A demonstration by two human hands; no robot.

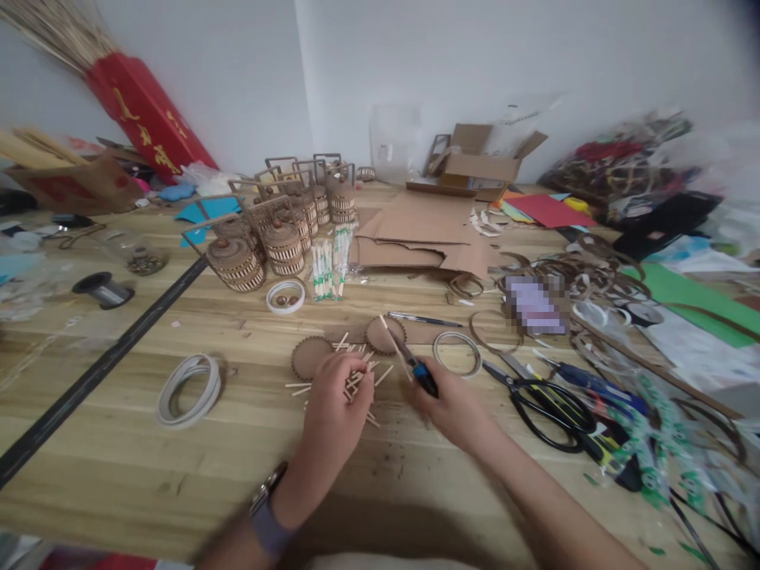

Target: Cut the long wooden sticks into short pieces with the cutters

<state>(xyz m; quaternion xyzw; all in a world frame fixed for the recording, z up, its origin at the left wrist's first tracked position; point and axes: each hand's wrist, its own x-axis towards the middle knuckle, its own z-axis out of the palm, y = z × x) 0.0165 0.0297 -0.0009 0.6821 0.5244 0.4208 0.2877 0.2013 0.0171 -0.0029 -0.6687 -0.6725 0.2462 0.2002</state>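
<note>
My left hand (337, 404), with a watch at its wrist, is curled over a loose pile of short thin wooden sticks (385, 375), with several of them between thumb and fingers. My right hand (450, 402) is closed round a blue-and-black-handled tool (425, 377), whose narrow tip points away from me; its exact kind is unclear. A longer thin stick (393, 342) slants alongside that tool. Beyond the hands lie two round cardboard discs with notched dark edges, the left disc (310, 358) partly behind my left hand and the right disc (385, 335) behind the stick.
Several lidded woven baskets (283, 247) with square handles stand at the back, near wrapped stick bundles (325, 271) and torn cardboard (416, 222). White tape rolls (188, 389) lie left. Black-handled scissors (549, 412), a pen (424, 319) and brown strips lie right.
</note>
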